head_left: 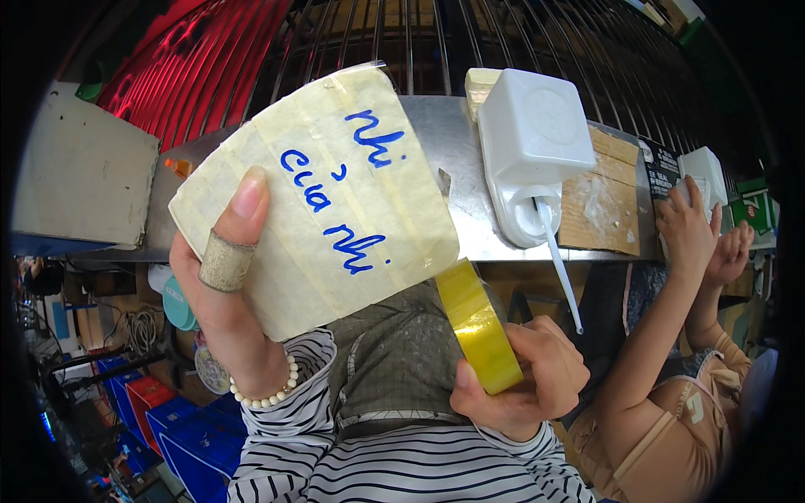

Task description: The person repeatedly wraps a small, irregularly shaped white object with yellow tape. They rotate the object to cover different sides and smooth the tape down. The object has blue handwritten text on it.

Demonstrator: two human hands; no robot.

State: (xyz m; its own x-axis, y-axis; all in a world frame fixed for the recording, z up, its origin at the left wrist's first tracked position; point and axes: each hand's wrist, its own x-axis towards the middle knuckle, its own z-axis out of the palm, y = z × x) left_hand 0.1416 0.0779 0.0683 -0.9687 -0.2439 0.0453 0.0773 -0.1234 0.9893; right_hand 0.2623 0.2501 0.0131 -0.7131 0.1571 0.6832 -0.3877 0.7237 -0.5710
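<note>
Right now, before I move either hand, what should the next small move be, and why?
I'd probably hold the left hand steady and ease the right hand back slightly, to test the yellow tape it holds. The tape's upper end shows at the lower right corner of the card in the left grip, but whether it sticks there is unclear.

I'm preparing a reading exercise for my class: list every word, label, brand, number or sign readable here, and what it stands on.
I won't copy wording, only say where it stands:
Three handwritten blue words, legible: pale yellow sheet in the left hand.
White print, partly legible: black sheet beside the cardboard.
Pale marking, too small to read: green box.
Faint marking, too small to read: teal round item.
</note>
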